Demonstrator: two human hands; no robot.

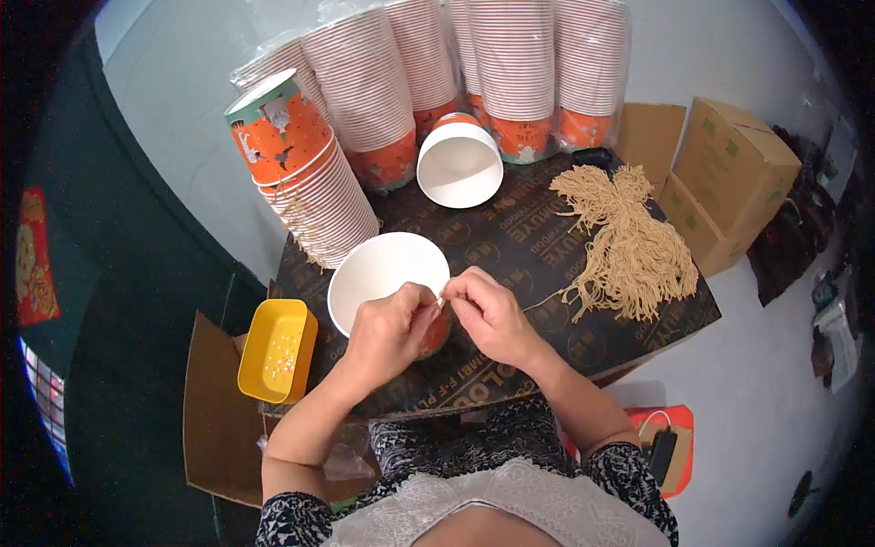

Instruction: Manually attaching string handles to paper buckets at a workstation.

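Pinched fingers of my left hand [390, 330] and my right hand [492, 317] meet at the right rim of a paper bucket [378, 273]. Its inside is white, and a bit of its orange outside shows under my hands. Between my fingertips is a thin tan string [441, 301]; a strand also trails out to the right of my right hand. My fingers partly hide how the string meets the rim. To the right lies a large bundle of tan strings [638, 251], gathered near its top.
Behind on the left leans a stack of paper buckets [319, 205] with strings along its side. Another bucket [460, 169] lies tipped, before several wrapped stacks [515, 64]. A yellow tub [305, 351] holds small pale bits. Cardboard boxes [729, 173] stand right of the dark table [510, 228].
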